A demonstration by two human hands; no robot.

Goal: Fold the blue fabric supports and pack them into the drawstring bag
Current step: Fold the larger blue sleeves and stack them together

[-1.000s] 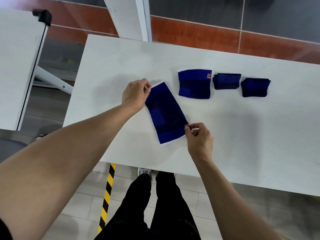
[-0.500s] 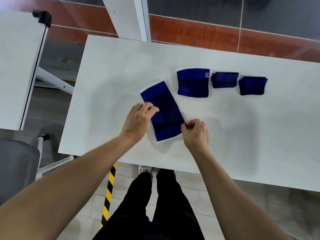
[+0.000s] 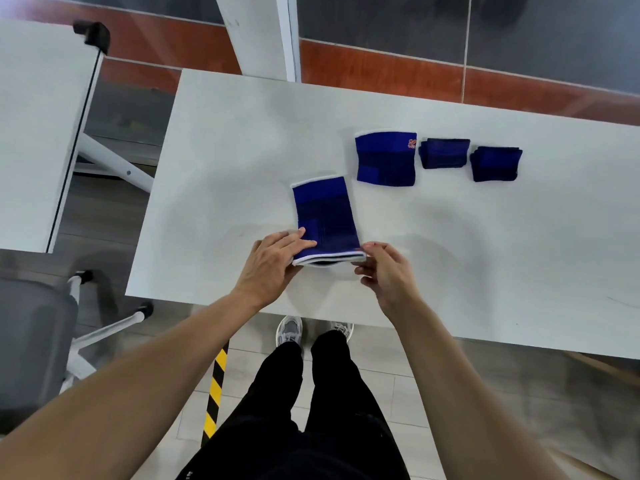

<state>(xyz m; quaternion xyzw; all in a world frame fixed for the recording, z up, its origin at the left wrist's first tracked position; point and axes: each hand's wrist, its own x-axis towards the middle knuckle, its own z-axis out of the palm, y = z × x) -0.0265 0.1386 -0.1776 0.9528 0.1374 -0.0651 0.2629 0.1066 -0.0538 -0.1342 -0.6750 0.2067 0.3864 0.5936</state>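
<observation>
A long blue fabric support with white edging lies flat on the white table, its near end slightly lifted. My left hand holds its near left corner, fingers lying on top. My right hand pinches its near right corner. A second unfolded blue support with an orange logo lies behind it. Two folded dark blue supports lie in a row to its right. No drawstring bag is in view.
A second white table stands at the left, with a grey chair below it. A white post rises behind the table. A black-and-yellow floor stripe runs beside my legs.
The long support has turned from a slant to nearly straight. My left hand moved from its far corner down to its near left corner. My right hand stayed at the near right corner.
</observation>
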